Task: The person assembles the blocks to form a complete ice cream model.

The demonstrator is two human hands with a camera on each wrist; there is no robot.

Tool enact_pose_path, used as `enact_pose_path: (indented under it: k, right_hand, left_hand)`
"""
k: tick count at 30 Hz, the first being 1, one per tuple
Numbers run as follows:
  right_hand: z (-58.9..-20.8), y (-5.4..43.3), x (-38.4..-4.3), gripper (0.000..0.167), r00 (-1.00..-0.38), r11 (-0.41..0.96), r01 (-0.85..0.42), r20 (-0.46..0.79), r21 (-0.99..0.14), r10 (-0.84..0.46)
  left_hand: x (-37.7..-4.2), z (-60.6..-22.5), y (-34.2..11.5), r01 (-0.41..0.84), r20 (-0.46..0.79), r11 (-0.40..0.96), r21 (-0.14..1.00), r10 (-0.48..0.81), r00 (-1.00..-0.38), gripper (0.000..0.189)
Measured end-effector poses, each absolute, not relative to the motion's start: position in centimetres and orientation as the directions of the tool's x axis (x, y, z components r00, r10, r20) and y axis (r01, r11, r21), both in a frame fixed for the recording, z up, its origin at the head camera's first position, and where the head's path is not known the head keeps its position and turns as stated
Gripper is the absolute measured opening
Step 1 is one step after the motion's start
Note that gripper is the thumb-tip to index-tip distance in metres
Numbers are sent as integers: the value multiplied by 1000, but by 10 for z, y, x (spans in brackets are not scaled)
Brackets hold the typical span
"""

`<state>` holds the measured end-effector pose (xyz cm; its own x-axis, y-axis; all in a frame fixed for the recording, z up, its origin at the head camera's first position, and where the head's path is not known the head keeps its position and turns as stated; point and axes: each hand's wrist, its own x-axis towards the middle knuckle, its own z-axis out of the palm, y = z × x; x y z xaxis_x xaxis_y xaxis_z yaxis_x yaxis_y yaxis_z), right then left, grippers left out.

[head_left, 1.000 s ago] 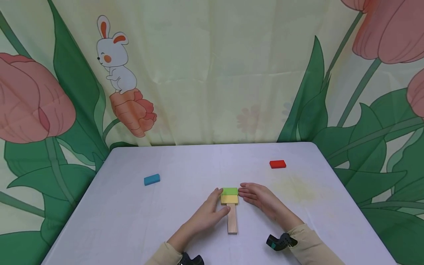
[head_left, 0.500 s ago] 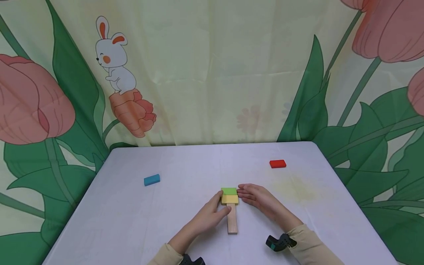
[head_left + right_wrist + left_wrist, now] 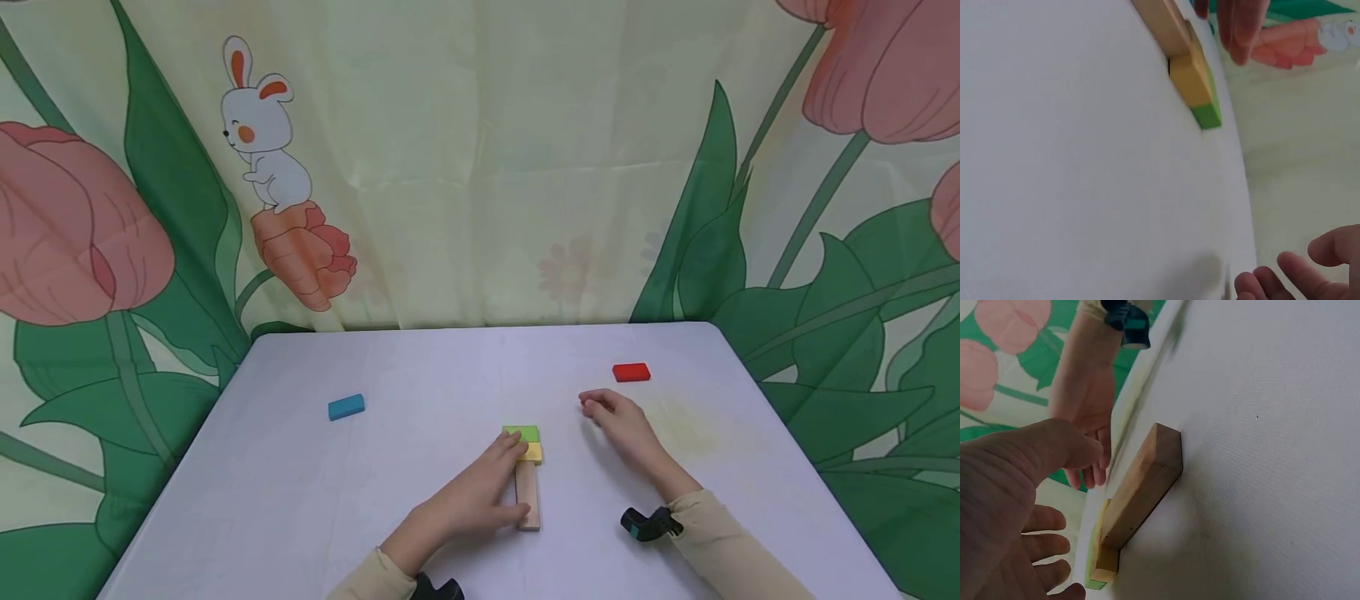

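A green block, a yellow block and a longer plain wooden block lie flat in line on the white table, the wooden one nearest the person. My left hand reaches over their left side, its fingers overlapping the green and yellow blocks in the head view. In the left wrist view its thumb and fingers are spread and grip nothing. My right hand hovers to the right, nearest the red block, with loosely bent fingers and nothing held; the right wrist view shows its thumb and fingers apart.
A blue block lies on the table toward the left. Behind the table's back edge hangs a curtain printed with tulips and a rabbit. Each wrist carries a black camera, such as the right wrist camera.
My right hand has left the green block's side and moved right and back toward the red block. My left hand has shifted right over the blocks, its thumb moving nearer the wooden block's front end.
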<state>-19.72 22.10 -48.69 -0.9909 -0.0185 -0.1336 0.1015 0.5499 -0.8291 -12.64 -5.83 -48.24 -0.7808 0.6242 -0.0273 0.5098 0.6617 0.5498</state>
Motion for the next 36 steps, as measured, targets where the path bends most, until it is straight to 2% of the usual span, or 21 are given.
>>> enact_pose_path:
  k: [3, 7, 12, 20, 24, 36]
  right_hand:
    - [-485, 240, -209, 36, -997, 629, 78, -68, -774, 41]
    - [-483, 260, -221, 36, -996, 675, 49, 10, -737, 83]
    - [-482, 276, -230, 38, -994, 744, 24, 65, -667, 91]
    - [-484, 293, -242, 42, -999, 844, 0, 37, -536, 23]
    - [-486, 294, -242, 44, -1000, 852, 11, 7, -523, 17]
    - [-492, 291, -241, 45, -999, 841, 14, 22, -540, 32]
  left_hand:
    - [-126, -482, -55, 582, -19, 689, 431, 652, -758, 82]
    - [-125, -481, -51, 610, -32, 709, 354, 661, -750, 80]
    - [-122, -479, -47, 589, -85, 730, 347, 650, -755, 82]
    - [-119, -476, -44, 587, -95, 746, 315, 640, -763, 80]
    - [-119, -476, -44, 592, -95, 751, 293, 639, -763, 79]
    - [-119, -475, -45, 598, -90, 751, 280, 640, -763, 78]
